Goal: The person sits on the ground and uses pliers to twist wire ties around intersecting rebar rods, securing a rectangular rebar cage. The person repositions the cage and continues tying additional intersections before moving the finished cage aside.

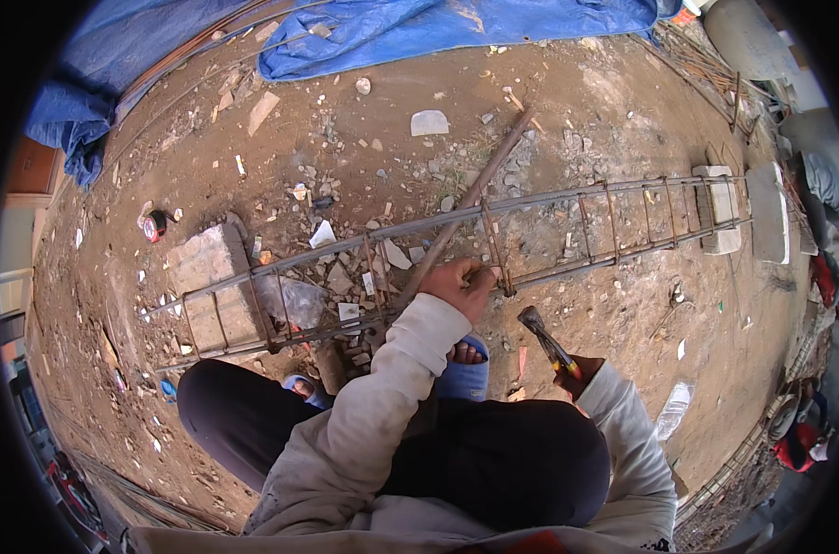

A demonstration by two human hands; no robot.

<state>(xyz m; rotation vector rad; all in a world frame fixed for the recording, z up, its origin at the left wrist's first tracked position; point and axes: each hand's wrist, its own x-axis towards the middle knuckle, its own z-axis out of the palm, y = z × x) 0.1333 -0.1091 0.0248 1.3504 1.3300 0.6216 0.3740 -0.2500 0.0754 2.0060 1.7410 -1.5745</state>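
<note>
A long cage of steel rebar (401,222) with square stirrups runs across in front of my knees. My left hand (460,286) is at its near bar, beside a stirrup (491,235), with thumb and fingers pinched together. What they pinch, if anything, is too small to make out. In my right hand (581,377) is a pair of end-cutting pliers (546,338) with a dark head and red-and-yellow handles. The pliers' head points up and left, a short way from the near bar and apart from it.
The cage rests on a concrete block (215,272) at the left and another block (720,210) at the right. A rusty pipe (484,180) slants beneath it. Rubble, a tape measure (154,225) and a blue tarp (456,32) lie on the dirt ground.
</note>
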